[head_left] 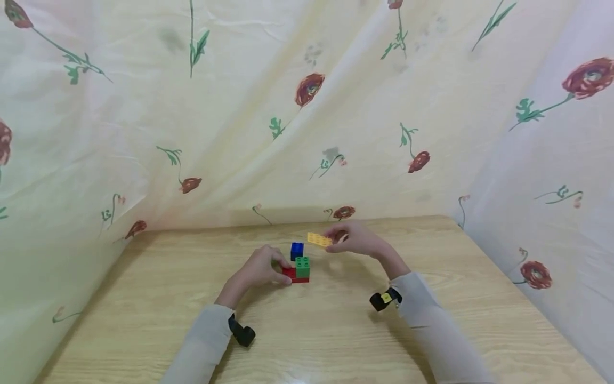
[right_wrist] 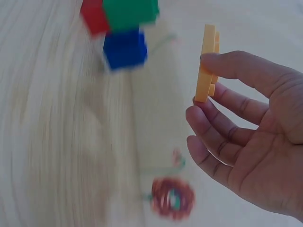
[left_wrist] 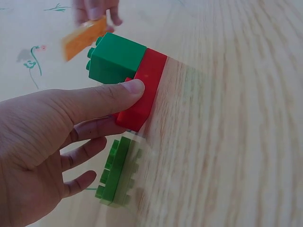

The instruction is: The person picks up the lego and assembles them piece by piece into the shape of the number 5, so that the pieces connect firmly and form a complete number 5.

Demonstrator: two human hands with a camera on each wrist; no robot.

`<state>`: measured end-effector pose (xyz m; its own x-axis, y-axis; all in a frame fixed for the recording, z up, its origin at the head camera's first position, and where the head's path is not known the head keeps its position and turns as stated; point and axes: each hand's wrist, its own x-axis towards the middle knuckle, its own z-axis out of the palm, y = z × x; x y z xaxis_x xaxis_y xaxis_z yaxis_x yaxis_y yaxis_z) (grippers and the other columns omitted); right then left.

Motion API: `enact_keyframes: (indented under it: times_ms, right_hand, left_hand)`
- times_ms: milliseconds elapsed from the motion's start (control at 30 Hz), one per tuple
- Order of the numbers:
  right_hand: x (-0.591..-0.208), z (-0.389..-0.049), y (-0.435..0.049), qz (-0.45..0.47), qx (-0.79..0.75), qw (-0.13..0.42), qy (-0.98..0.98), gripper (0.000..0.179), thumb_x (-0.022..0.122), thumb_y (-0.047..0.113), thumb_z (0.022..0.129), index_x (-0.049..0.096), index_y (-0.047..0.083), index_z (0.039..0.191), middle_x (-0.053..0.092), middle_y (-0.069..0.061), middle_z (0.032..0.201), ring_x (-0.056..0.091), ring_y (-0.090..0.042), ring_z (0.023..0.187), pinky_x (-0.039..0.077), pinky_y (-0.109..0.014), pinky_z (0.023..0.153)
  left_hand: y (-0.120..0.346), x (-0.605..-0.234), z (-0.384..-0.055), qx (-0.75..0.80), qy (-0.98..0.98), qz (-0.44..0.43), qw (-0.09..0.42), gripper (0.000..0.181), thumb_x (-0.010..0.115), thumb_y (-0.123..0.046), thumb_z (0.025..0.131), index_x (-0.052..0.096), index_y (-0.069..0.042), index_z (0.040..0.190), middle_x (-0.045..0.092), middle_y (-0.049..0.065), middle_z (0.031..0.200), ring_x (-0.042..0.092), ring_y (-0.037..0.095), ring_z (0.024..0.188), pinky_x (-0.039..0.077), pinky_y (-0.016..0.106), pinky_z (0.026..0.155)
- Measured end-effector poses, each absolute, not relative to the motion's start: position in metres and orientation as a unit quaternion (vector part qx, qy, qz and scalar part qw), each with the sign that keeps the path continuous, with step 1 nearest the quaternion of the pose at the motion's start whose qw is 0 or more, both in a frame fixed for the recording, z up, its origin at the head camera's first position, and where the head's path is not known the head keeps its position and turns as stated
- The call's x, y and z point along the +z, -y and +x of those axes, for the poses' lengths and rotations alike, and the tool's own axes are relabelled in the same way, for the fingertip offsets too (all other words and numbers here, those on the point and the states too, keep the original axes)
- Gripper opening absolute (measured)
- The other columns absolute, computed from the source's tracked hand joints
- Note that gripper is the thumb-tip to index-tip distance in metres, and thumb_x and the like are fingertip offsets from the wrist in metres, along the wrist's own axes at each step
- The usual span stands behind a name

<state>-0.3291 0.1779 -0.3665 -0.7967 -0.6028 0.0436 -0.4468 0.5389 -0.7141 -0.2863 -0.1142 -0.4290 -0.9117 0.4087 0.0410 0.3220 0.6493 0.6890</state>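
Note:
My left hand (head_left: 260, 266) pinches the left end of a red building brick (head_left: 300, 280) between thumb and fingers. A taller green brick (head_left: 303, 270) is fixed on the red one's right end, its studs facing up. My right hand (head_left: 358, 239) holds a flat yellow-orange brick (right_wrist: 206, 71) by its edge, raised off the table behind and right of the green brick. Just behind the red and green pair stands a blue brick (head_left: 297, 250). In the left wrist view a thin light green brick (left_wrist: 116, 170) lies beyond the left fingers; the left hand hides it from the head view.
The bricks stand on a wood-grain table (head_left: 326, 336). A flower-printed cloth (head_left: 240, 160) hangs along the table's back edge and both sides. Each wrist carries a small black camera on a strap, over grey sleeves (head_left: 201, 336).

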Motion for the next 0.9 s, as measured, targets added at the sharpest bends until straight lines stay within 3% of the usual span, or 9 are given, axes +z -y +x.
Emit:
enact_keyframes:
  times_ms: [167, 500, 667, 900]
  right_hand:
    - [-0.367, -0.323, -0.149, -0.336, -0.39, 0.106, -0.851, 0.031, 0.077, 0.016, 0.091, 0.072, 0.009, 0.121, 0.073, -0.006, 0.11, 0.065, -0.017, 0.095, 0.056, -0.033, 0.085]
    - [-0.383, -0.316, -0.129, -0.375, -0.377, 0.113, -0.839, 0.028, 0.075, 0.017, 0.092, 0.073, 0.006, 0.118, 0.07, -0.01, 0.114, 0.064, -0.016, 0.096, 0.054, -0.03, 0.082]
    - [-0.384, -0.313, -0.128, -0.371, -0.375, 0.122, -0.841, 0.028, 0.075, 0.017, 0.093, 0.073, 0.007, 0.119, 0.07, -0.01, 0.115, 0.063, -0.017, 0.097, 0.054, -0.031, 0.084]
    - [-0.385, -0.315, -0.126, -0.37, -0.368, 0.123, -0.844, 0.027, 0.075, 0.016, 0.092, 0.074, 0.007, 0.118, 0.069, -0.01, 0.115, 0.062, -0.015, 0.096, 0.054, -0.031, 0.084]
  left_hand:
    - [0.115, -0.428, -0.288, 0.372, -0.903, 0.206, 0.055, 0.025, 0.092, -0.02, 0.075, 0.082, -0.014, 0.098, 0.072, -0.003, 0.099, 0.06, 0.017, 0.101, 0.049, 0.042, 0.092]
    - [0.116, -0.432, -0.286, 0.377, -0.901, 0.204, 0.062, 0.025, 0.092, -0.02, 0.075, 0.081, -0.011, 0.096, 0.073, -0.001, 0.103, 0.057, 0.021, 0.11, 0.043, 0.049, 0.103]
    - [0.116, -0.432, -0.286, 0.377, -0.903, 0.195, 0.062, 0.024, 0.092, -0.021, 0.075, 0.08, -0.014, 0.095, 0.071, -0.004, 0.098, 0.055, 0.019, 0.103, 0.043, 0.045, 0.097]
    - [0.115, -0.43, -0.285, 0.382, -0.904, 0.178, 0.069, 0.028, 0.093, -0.019, 0.074, 0.077, -0.01, 0.096, 0.069, -0.001, 0.095, 0.053, 0.018, 0.088, 0.043, 0.034, 0.078]
